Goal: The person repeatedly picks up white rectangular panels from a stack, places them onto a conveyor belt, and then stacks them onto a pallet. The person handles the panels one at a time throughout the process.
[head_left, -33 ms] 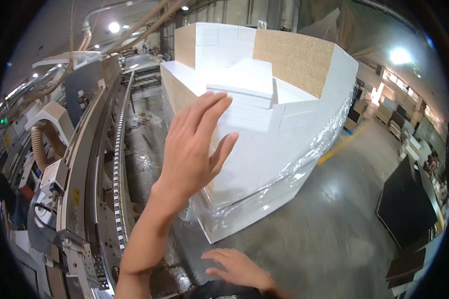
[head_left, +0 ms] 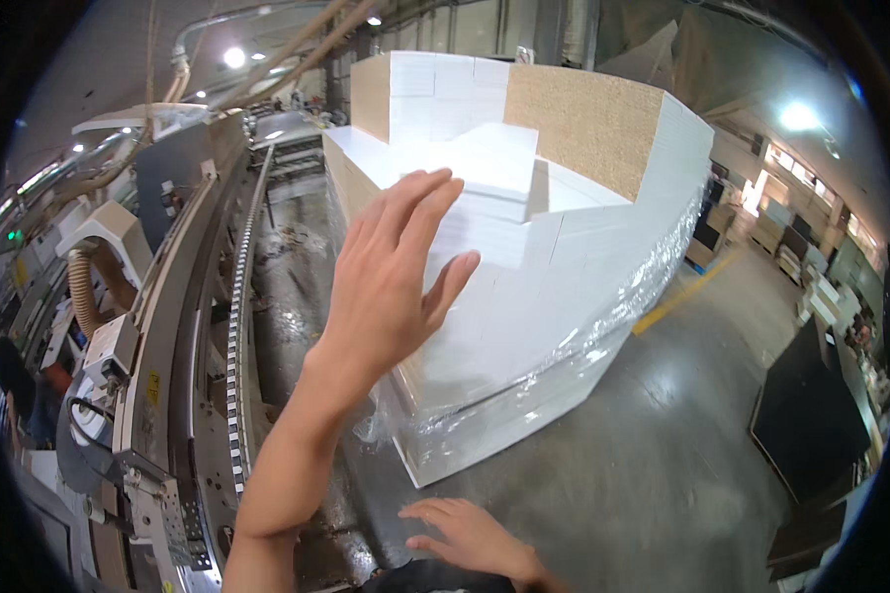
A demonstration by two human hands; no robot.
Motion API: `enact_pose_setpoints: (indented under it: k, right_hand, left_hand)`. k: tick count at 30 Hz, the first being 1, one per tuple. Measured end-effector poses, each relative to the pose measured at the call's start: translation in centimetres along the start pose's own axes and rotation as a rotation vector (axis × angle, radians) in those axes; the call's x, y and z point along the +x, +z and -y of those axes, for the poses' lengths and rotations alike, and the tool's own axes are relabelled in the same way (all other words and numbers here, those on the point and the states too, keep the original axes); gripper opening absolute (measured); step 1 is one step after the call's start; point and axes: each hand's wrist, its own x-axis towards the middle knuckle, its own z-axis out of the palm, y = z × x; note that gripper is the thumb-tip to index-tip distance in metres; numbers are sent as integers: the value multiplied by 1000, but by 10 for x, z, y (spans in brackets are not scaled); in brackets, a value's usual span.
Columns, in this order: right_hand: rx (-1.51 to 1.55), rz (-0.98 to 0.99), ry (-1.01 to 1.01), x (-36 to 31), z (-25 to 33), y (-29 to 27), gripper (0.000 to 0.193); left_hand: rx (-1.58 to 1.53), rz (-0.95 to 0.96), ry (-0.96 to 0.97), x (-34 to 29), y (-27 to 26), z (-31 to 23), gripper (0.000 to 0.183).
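I've got the white panels lying on the pile, on its lower step, inward from the near edge, with the chipboard rising behind toward the far edge. My left hand is up in front of them, fingers loosely spread, thumb well apart: a wide grip, closed on nothing I can see. Whether a fingertip touches the panels, I can't tell. My right hand is low, well short of the pile's near corner, spread and free.

How will they handle? Stiff, I'd judge, and fairly heavy as a bundle; the smooth white faces look likely to slide over each other, and the corners could chip. I'd take them by two opposite edges, palms flat, thumbs on top, and keep clear of the film round the pile's lower edge.

Against the earlier frame: the panels seem slightly turned or nudged left, with the shadowed gap at their right edge wider. The left hand keeps much the same pose; the right has barely changed.
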Motion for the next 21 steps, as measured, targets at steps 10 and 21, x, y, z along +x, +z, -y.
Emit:
enact_pose_setpoints:
  k: [10,21]
  right_hand:
    - [232,-13,166,-95,-73,-74,45]
    - [933,109,-253,-62,-65,-132,51]
  left_hand:
    - [266,8,-68,36,79,-4,32]
    - [578,-105,194,-3,-37,-65,23]
